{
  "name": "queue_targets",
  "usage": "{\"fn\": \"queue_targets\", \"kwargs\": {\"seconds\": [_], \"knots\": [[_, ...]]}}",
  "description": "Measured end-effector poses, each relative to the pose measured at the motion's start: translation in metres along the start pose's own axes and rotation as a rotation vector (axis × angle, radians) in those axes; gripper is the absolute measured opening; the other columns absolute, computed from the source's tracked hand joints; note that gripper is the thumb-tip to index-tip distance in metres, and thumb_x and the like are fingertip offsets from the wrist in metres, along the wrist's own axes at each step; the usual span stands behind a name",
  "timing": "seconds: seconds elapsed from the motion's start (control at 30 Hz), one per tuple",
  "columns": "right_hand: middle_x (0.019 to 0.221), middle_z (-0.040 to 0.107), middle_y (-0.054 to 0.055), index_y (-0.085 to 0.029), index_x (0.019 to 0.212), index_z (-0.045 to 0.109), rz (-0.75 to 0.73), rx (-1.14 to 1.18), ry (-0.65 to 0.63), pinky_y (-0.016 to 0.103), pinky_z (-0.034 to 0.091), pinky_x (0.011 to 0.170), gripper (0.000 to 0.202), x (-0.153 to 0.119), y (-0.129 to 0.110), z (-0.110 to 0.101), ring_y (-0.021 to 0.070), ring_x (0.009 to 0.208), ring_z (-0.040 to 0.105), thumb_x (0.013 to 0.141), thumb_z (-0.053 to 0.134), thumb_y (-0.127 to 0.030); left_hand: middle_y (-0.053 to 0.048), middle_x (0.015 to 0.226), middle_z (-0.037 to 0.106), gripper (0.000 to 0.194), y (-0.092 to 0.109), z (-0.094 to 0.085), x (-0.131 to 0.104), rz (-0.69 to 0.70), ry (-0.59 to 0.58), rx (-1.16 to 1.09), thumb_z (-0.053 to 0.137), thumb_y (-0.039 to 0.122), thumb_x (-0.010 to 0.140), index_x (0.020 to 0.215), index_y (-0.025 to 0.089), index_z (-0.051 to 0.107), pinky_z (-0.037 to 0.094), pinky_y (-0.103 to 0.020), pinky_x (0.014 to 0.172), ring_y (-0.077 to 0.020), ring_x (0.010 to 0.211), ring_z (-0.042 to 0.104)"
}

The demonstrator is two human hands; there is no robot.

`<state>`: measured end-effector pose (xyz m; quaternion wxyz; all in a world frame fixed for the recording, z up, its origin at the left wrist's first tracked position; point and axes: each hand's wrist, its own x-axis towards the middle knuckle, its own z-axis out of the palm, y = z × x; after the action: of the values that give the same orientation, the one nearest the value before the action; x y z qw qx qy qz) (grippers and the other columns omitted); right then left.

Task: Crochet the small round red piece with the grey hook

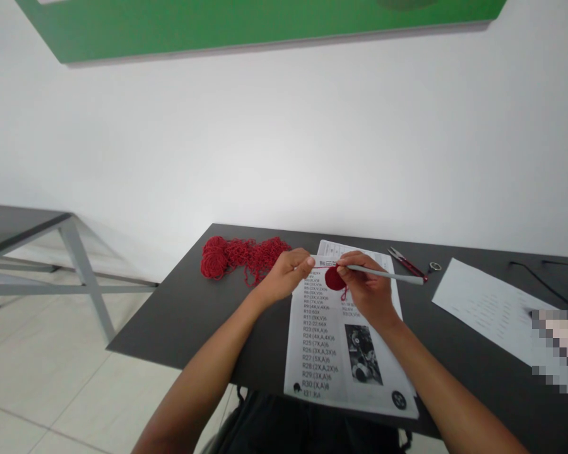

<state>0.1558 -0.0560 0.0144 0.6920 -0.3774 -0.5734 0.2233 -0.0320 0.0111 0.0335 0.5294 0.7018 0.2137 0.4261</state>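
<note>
My right hand (366, 287) is closed on a crochet hook (397, 276) with a grey handle that sticks out to the right. Under its fingertips hangs a small round piece of dark red crochet (334, 279), with a short yarn tail below it. A strand of red yarn (322, 267) runs taut from this piece to my left hand (286, 274), which pinches it between thumb and fingers. The hook's tip is hidden by my fingers. Behind my left hand lies a heap of loose red yarn (265, 252) joined to a wound ball (214, 257).
Beneath my hands, a printed pattern sheet (322, 353) lies on the dark table (189, 315). Red-handled thread snips (407, 261) and a small ring-shaped item (435, 267) are at the back right. Farther right are another paper (478, 309), black glasses temples (544, 284) and a blurred-out patch.
</note>
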Motion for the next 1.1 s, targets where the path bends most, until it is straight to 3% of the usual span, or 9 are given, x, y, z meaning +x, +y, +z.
{"fn": "queue_targets", "kwargs": {"seconds": [0.1, 0.2, 0.27, 0.33, 0.47, 0.6, 0.73, 0.93, 1.1], "knots": [[0.087, 0.070, 0.002, -0.030, 0.087, 0.076, 0.020, 0.044, -0.003, 0.032, 0.053, 0.069, 0.003, -0.002, -0.001, 0.003, 0.0195, 0.081, 0.065, 0.087, 0.079, -0.030, -0.001, 0.053, 0.043, 0.064, -0.004, 0.011, -0.002, -0.067, 0.060, -0.500, 0.060, 0.066, 0.093, 0.050, 0.019, 0.056, 0.035, -0.030, 0.058, -0.0152, 0.056, 0.042], [0.090, 0.071, 0.002, -0.029, 0.090, 0.076, 0.000, 0.040, -0.038, 0.033, 0.055, 0.073, 0.001, -0.004, 0.000, 0.004, 0.0197, 0.084, 0.066, 0.090, 0.076, -0.028, 0.000, 0.065, 0.050, 0.050, -0.004, 0.024, -0.005, -0.259, 0.051, -0.788, 0.067, 0.062, 0.090, 0.096, 0.013, 0.078, 0.041, -0.025, 0.058, -0.0122, 0.060, 0.049], [0.091, 0.071, 0.002, -0.028, 0.090, 0.075, -0.034, -0.003, -0.015, 0.035, 0.056, 0.077, 0.001, -0.005, -0.001, 0.005, 0.0205, 0.088, 0.067, 0.090, 0.075, -0.028, -0.002, 0.079, 0.060, 0.056, -0.006, 0.033, -0.007, -0.219, 0.066, -0.777, 0.079, 0.058, 0.081, 0.115, 0.014, 0.076, 0.049, -0.026, 0.066, -0.0125, 0.069, 0.056], [0.092, 0.071, 0.002, -0.027, 0.091, 0.073, -0.063, -0.053, 0.025, 0.036, 0.057, 0.079, 0.001, -0.006, -0.002, 0.006, 0.0206, 0.089, 0.068, 0.091, 0.074, -0.027, 0.000, 0.081, 0.062, 0.062, -0.008, 0.040, -0.009, -0.133, 0.077, -0.654, 0.087, 0.051, 0.076, 0.124, 0.016, 0.072, 0.047, -0.023, 0.062, -0.0096, 0.065, 0.054], [0.095, 0.069, 0.001, -0.026, 0.094, 0.071, -0.082, -0.102, 0.021, 0.033, 0.058, 0.075, 0.005, -0.010, -0.007, 0.009, 0.0181, 0.087, 0.069, 0.093, 0.071, -0.022, 0.002, 0.076, 0.064, 0.058, -0.010, 0.048, -0.010, -0.013, 0.156, -0.417, 0.088, 0.038, 0.078, 0.128, 0.016, 0.069, 0.049, -0.022, 0.061, -0.0088, 0.064, 0.057], [0.098, 0.069, 0.002, -0.026, 0.098, 0.069, -0.153, -0.138, 0.000, 0.033, 0.059, 0.078, 0.007, -0.015, -0.013, 0.012, 0.0183, 0.091, 0.069, 0.094, 0.068, -0.020, 0.002, 0.073, 0.064, 0.053, -0.008, 0.050, -0.011, 0.051, 0.204, -0.360, 0.089, 0.035, 0.078, 0.124, 0.015, 0.071, 0.052, -0.021, 0.059, -0.0094, 0.063, 0.060], [0.104, 0.069, 0.005, -0.025, 0.108, 0.069, -0.231, -0.234, -0.014, 0.037, 0.060, 0.083, 0.013, -0.017, -0.016, 0.011, 0.0207, 0.097, 0.069, 0.097, 0.063, -0.020, 0.002, 0.074, 0.067, 0.058, -0.006, 0.049, -0.011, 0.040, 0.226, -0.386, 0.092, 0.035, 0.074, 0.124, 0.014, 0.071, 0.051, -0.019, 0.056, -0.0078, 0.060, 0.060], [0.103, 0.071, 0.005, -0.028, 0.115, 0.070, -0.518, -0.483, 0.017, 0.036, 0.060, 0.079, 0.029, -0.016, -0.010, 0.005, 0.0198, 0.092, 0.071, 0.093, 0.067, -0.008, 0.001, 0.077, 0.070, 0.065, -0.007, 0.051, -0.012, -0.028, 0.247, -0.437, 0.094, 0.037, 0.071, 0.128, 0.015, 0.070, 0.058, -0.023, 0.060, -0.0111, 0.063, 0.066], [0.105, 0.078, 0.003, -0.033, 0.115, 0.070, -0.634, -0.601, -0.022, 0.050, 0.053, 0.095, 0.035, -0.012, -0.009, -0.001, 0.0236, 0.095, 0.074, 0.091, 0.071, -0.008, 0.000, 0.077, 0.071, 0.062, -0.007, 0.051, -0.011, -0.008, 0.258, -0.459, 0.094, 0.035, 0.071, 0.125, 0.015, 0.072, 0.057, -0.023, 0.059, -0.0112, 0.063, 0.067]]}}
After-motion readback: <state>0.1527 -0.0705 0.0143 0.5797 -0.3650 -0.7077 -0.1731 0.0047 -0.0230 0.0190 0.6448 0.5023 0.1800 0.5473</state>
